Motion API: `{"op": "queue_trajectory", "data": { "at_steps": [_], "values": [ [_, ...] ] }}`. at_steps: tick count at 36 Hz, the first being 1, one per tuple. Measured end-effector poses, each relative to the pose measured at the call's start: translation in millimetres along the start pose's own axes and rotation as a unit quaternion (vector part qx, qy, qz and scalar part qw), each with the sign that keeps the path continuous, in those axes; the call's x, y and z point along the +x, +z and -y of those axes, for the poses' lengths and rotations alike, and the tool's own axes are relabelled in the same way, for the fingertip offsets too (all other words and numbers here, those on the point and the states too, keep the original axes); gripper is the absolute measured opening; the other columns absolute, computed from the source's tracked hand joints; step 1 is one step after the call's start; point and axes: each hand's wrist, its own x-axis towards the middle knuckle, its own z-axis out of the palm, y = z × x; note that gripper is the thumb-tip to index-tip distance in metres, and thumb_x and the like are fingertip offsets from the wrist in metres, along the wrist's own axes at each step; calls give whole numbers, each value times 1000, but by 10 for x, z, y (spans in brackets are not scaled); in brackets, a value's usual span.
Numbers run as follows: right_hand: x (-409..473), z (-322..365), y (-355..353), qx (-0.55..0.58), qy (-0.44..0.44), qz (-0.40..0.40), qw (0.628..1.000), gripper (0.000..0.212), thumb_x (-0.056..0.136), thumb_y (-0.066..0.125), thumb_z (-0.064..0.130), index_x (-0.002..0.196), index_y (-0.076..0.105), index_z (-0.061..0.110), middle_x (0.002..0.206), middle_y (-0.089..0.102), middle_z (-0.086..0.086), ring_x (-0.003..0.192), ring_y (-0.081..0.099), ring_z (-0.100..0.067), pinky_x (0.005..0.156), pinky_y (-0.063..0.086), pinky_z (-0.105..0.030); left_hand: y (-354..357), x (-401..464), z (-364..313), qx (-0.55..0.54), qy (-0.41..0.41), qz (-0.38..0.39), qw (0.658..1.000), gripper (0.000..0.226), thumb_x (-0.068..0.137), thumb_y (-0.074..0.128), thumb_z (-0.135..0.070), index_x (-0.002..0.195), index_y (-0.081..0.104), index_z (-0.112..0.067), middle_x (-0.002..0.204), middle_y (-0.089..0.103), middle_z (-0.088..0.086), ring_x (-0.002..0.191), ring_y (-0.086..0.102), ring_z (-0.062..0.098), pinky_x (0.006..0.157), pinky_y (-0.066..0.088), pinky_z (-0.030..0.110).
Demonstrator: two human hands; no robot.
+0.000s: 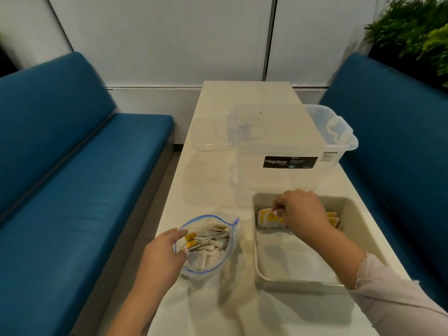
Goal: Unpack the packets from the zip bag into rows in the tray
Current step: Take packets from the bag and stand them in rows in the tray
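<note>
A clear zip bag [231, 229] with a blue seal lies open on the white table, holding several pale packets [213, 241] with yellow labels. My left hand [164, 253] grips the bag's left rim and holds it open. To the right stands a beige tray [363, 229]. A row of packets [266, 219] stands along the tray's far end. My right hand [303, 212] reaches into the tray and pinches a packet at the left end of that row. Part of the row is hidden behind this hand.
A clear plastic storage box [291, 146] with a black label stands behind the tray, its lid [208, 137] lying to the left. Blue benches [72, 190] flank the narrow table [218, 311]. A green plant [417, 30] is at the top right.
</note>
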Motion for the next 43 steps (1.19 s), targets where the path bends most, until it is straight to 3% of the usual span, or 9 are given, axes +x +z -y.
{"op": "queue_trajectory", "data": {
  "at_steps": [4,10,19,25,31,35,38,43],
  "values": [
    [40,2,185,-23,-11,12,1000,18,93,52,37,103,67,31,104,65,6,102,56,-18,78,29,-29,5,-15,-19,-2,-2,-6,1000,44,83,64,-8,124,59,-25,134,53,-6,120,51,12,101,38,24],
    [98,33,331,-51,-12,22,998,21,95,48,37,107,65,32,106,63,5,104,53,-18,87,33,-31,16,-41,-39,-5,-7,-9,1000,45,82,64,-8,123,59,-25,131,55,-5,118,52,14,100,40,26],
    [108,77,436,-64,10,47,997,20,94,50,33,104,67,30,105,62,4,100,53,-19,81,33,-32,24,-61,-44,-6,-9,-12,1000,45,82,65,-9,123,59,-26,130,56,-5,117,52,13,99,41,26],
    [90,65,426,-48,11,49,998,20,93,52,38,106,66,34,107,61,5,103,52,-18,85,34,-32,31,-74,-39,-15,-6,-9,1000,44,82,66,-11,123,59,-26,130,56,-6,118,51,13,100,40,25],
    [35,166,228,55,29,-25,998,15,89,56,37,100,66,31,100,63,9,100,55,-16,84,33,-31,40,-85,-33,-40,-9,-8,999,46,81,66,-8,124,59,-24,132,55,-4,120,51,13,103,40,27],
    [-22,500,-47,148,-11,-39,988,13,89,59,37,95,68,31,89,64,10,92,59,-13,83,37,-29,48,-91,-17,-41,-4,-11,999,47,82,64,-7,126,57,-23,134,53,-5,122,49,11,104,38,24],
    [-92,834,-122,197,-68,11,978,15,88,60,33,99,71,31,95,71,9,94,62,-12,85,41,-25,58,-93,-5,-45,-5,-10,999,48,82,64,-7,127,57,-23,135,52,-5,122,49,11,104,37,23],
    [-81,1364,130,99,-197,126,967,25,94,50,25,111,68,31,107,70,4,101,60,-20,89,36,-31,83,-84,15,-46,-4,-13,999,52,79,61,1,126,58,-22,135,52,-4,123,49,11,103,34,19]
  ]
}}
